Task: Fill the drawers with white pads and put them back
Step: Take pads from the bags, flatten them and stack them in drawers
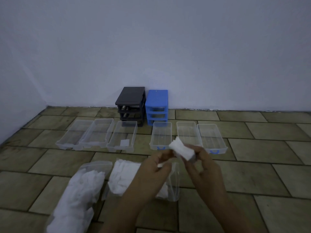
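Nearest the camera, three clear bags point(79, 190) of white pads lie on the tiled floor point(252, 175), the rightmost one partly hidden under the hands. Above them the right hand point(200, 163) grips a stack of white pads point(180, 151), fingers curled round it, while the left hand point(158, 165) pinches a small white piece point(160, 165) that looks like a single pad, though it is too small to be sure. The step in hand seems to be peeling pads off the stack to load a drawer. Beyond the hands six clear drawers sit in a row: three plain ones point(99, 133) on the left, the third holding one pad point(124, 142), and three with blue handles point(186, 135) on the right, which look empty. Next, the pads need lowering flat into a drawer. Farthest off, against the wall, stand the black frame point(131, 101) and blue frame point(156, 105), their slots empty.
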